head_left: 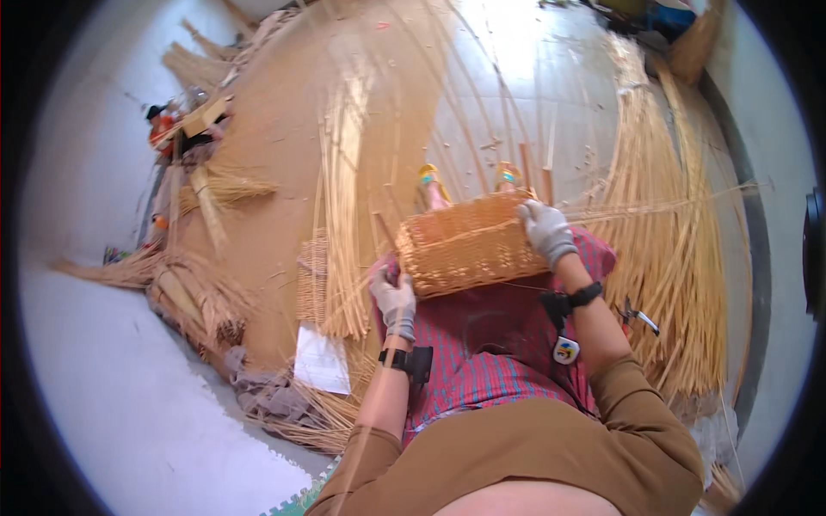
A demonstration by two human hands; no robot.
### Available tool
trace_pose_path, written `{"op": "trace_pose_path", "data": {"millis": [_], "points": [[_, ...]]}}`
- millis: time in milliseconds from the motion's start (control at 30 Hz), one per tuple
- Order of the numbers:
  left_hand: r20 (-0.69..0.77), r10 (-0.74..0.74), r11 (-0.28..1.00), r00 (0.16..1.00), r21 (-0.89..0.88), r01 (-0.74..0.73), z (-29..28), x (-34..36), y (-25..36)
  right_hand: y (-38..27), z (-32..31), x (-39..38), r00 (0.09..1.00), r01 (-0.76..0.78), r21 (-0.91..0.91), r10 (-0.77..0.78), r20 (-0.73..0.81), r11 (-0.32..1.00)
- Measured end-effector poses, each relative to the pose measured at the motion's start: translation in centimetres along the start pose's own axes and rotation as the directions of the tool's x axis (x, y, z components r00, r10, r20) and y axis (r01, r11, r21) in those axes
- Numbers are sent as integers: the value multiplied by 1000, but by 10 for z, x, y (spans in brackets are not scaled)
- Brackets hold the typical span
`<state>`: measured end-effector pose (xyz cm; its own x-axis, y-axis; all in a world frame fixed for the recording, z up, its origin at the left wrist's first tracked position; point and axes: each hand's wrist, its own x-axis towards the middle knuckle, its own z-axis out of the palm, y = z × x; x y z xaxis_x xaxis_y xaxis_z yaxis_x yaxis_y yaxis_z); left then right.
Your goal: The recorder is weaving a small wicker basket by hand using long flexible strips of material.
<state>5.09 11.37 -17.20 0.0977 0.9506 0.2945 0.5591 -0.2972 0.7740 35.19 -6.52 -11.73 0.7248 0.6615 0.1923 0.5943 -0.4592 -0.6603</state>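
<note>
A tan woven wicker basket rests on my lap, tilted, over a red striped cloth. Wooden stakes stick up at its corners, and long thin strands arch away from its far side. My left hand, in a pale glove, grips the basket's near left corner. On the right end my right hand, gloved too, is closed over the upper edge, with strands stretching out to the right beside it. The fingertips of both hands are partly hidden.
Long straw-coloured strands lie in a big bundle at the right, with pliers on its near end. Another bundle lies left of centre, beside a flat woven panel and a white sheet. More bundles line the left wall.
</note>
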Motion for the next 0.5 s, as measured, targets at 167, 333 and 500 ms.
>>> {"op": "trace_pose_path", "data": {"millis": [167,333,500], "points": [[570,-52,969,820,-169,180,-12,0,4,5,3,-18,996,2,-74,-8,-90,997],[695,-193,949,692,-46,311,-37,-17,23,-4,-18,-59,976,-115,42,121,-180,993],[643,-161,867,749,-270,419,-38,-33,19,-14,-17,-73,928,-157,201,214,-306,967]]}}
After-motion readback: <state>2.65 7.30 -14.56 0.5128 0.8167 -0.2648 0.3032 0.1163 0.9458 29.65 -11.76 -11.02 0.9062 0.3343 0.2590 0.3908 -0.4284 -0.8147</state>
